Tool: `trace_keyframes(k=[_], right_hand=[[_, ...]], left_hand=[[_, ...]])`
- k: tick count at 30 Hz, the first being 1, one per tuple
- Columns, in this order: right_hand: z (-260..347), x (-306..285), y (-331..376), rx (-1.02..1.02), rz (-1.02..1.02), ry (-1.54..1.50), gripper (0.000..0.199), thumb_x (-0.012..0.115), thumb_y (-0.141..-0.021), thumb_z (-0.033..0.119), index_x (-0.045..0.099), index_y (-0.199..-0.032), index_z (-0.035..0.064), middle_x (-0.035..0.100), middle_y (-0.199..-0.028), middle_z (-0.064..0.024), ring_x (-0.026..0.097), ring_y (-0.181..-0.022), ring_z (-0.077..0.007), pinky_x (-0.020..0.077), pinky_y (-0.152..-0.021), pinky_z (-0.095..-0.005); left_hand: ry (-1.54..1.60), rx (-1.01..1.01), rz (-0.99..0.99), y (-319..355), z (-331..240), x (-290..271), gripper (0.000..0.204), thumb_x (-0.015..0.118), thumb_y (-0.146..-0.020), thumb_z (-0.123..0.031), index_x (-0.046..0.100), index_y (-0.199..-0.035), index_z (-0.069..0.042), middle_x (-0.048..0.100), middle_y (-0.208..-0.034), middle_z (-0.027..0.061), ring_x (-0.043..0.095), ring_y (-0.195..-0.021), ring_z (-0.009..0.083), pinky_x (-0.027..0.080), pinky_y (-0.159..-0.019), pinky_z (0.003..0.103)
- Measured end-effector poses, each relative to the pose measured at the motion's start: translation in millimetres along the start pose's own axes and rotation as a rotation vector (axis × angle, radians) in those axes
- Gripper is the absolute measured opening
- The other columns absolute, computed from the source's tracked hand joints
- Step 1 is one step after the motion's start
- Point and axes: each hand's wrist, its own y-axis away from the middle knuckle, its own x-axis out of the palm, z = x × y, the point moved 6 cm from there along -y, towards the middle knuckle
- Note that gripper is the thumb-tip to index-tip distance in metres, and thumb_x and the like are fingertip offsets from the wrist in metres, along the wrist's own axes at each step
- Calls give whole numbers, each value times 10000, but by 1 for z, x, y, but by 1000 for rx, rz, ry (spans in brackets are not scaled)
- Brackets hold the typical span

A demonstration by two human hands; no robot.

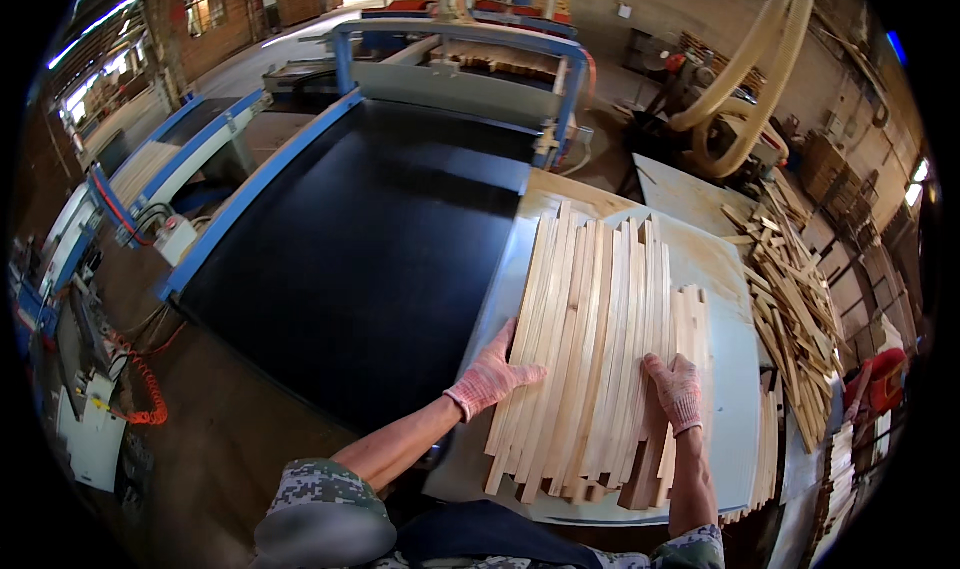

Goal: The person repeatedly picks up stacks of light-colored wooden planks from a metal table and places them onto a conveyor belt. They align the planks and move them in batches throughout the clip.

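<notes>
Several long, pale wooden strips lie side by side on a light grey board table, their ends uneven. My left hand, in a pinkish knit glove, presses against the left edge of the row, thumb stretched over the strips and fingers along the side. On the right part of the strips rests my right hand, gloved alike, with its fingers pointing away from me and lying on the wood. A darker brown strip shows at the near end, left of my right wrist. More strips lie to the right, partly under that hand.
Left of the table runs a wide black conveyor belt with a blue frame. A heap of loose wood offcuts lies at the right. Beige hoses hang at the far right. A coiled red hose is at the left.
</notes>
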Motion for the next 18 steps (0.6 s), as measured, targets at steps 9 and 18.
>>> trace_keyframes(k=[9,18], right_hand=[[188,193,89,-77,189,8,610,827,-851,549,718,-859,-51,717,-755,-151,671,-741,-188,547,-694,-401],[348,364,147,-102,525,-337,394,786,-947,385,719,-947,-4,674,-767,-20,640,-681,-126,542,-595,-320]], left_hand=[[80,-94,-40,72,11,-262,869,897,-842,-163,450,-1572,-13,668,-1364,111,611,-1248,188,476,-1126,340],[-1077,-431,-86,52,-3,-519,907,749,-880,-654,531,-1528,-58,591,-1482,222,580,-1360,394,458,-1169,463]])
